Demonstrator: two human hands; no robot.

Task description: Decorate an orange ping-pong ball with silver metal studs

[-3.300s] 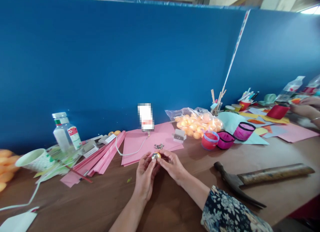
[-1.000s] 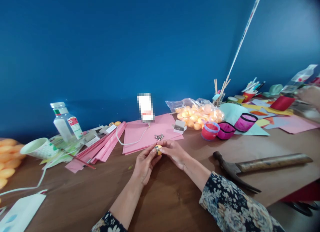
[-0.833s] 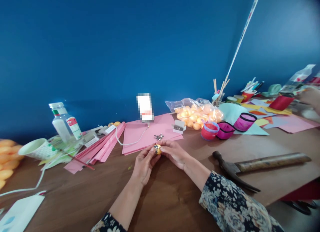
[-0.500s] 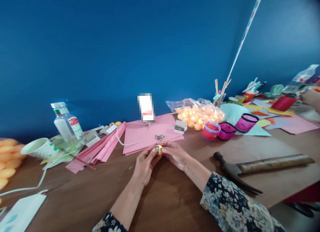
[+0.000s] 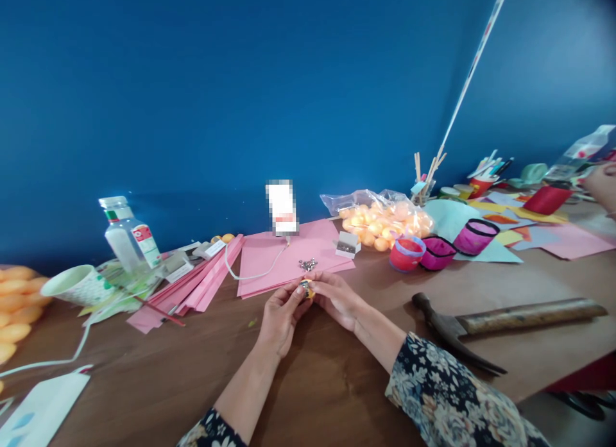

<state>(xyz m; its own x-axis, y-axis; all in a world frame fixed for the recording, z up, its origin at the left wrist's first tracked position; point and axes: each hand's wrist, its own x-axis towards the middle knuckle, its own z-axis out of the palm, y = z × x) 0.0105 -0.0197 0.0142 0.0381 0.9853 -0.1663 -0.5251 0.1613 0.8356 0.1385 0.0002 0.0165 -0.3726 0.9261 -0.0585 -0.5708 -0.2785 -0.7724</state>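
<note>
Both my hands meet over the brown table (image 5: pixel 308 383), pinching a small orange ball (image 5: pixel 307 289) studded with shiny metal pins. My left hand (image 5: pixel 280 315) grips it from the left with thumb and fingers closed. My right hand (image 5: pixel 335 295) presses on it from the right, fingers curled. Just beyond lies a little pile of silver pins (image 5: pixel 307 264) on a pink paper sheet (image 5: pixel 293 258), beside a small open pin box (image 5: pixel 347 245).
A hammer (image 5: pixel 500 325) lies to the right. A bag of orange balls (image 5: pixel 380 222), small red and magenta paper cups (image 5: pixel 433 251), a clear bottle (image 5: pixel 128 235), a paper cup (image 5: pixel 77 285) and a white cable (image 5: pixel 250 274) stand behind. Another person's hand (image 5: pixel 605 181) works at far right.
The view has tilted down slightly since the oldest frame. My hands stay together on the ball, with only small finger shifts.
</note>
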